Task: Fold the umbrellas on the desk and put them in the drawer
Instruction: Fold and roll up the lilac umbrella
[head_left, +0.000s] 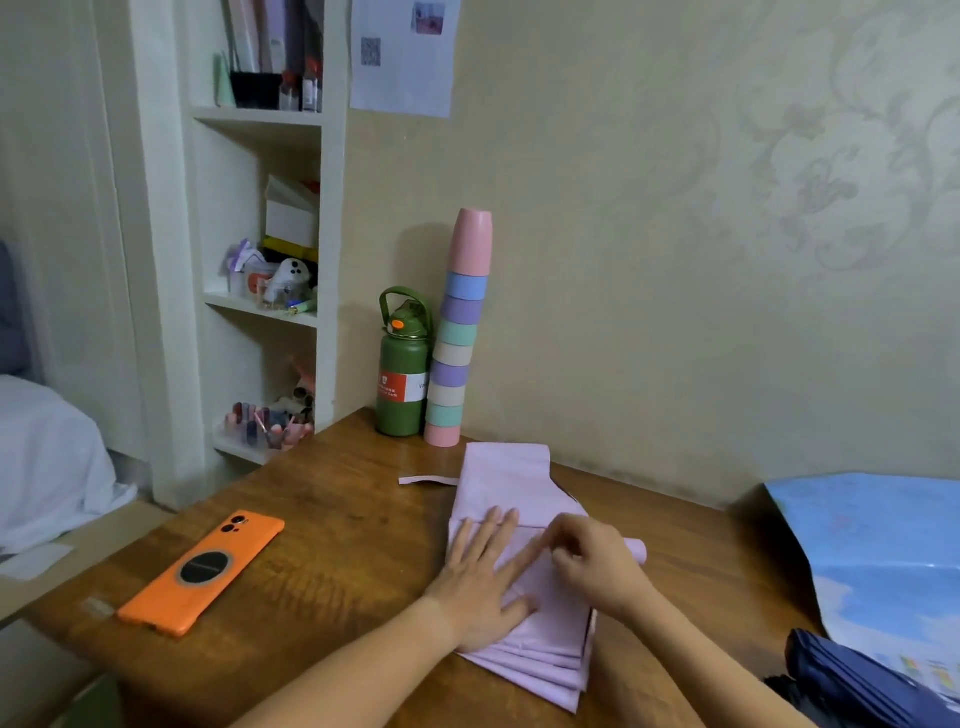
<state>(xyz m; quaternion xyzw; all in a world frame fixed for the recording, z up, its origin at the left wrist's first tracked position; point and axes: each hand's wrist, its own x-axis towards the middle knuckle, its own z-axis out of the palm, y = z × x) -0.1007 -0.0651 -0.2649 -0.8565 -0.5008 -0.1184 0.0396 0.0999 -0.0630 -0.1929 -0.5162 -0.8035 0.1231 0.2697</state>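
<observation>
Both my forearms reach in from the near edge over the brown wooden desk (332, 525). At the near right corner lies a dark navy folded umbrella (852, 680), with a light blue open umbrella canopy (883, 561) spread just beyond it along the right edge.

My left hand (483, 582) lies flat with straight fingers (493, 530) pressing down on the pale lilac fabric umbrella (524, 649), which rests in flattened pleats on the middle of the desk. My right hand (597, 566) sits just right of the left one on the same fabric, its fingers curled and pinching a fold. The lilac handle end (638, 551) pokes out right of that hand. A narrow lilac strap (428, 480) trails off the umbrella's far left side onto the wood.

On the left lies an orange phone (202, 571), face down, well apart from the umbrella.

Against the far wall stand a green metal bottle with a loop handle (402, 384) and, touching its right side, a tall stack of pastel plastic cups (460, 332). Farther left, white built-in shelves (327, 260) hold small clutter.
</observation>
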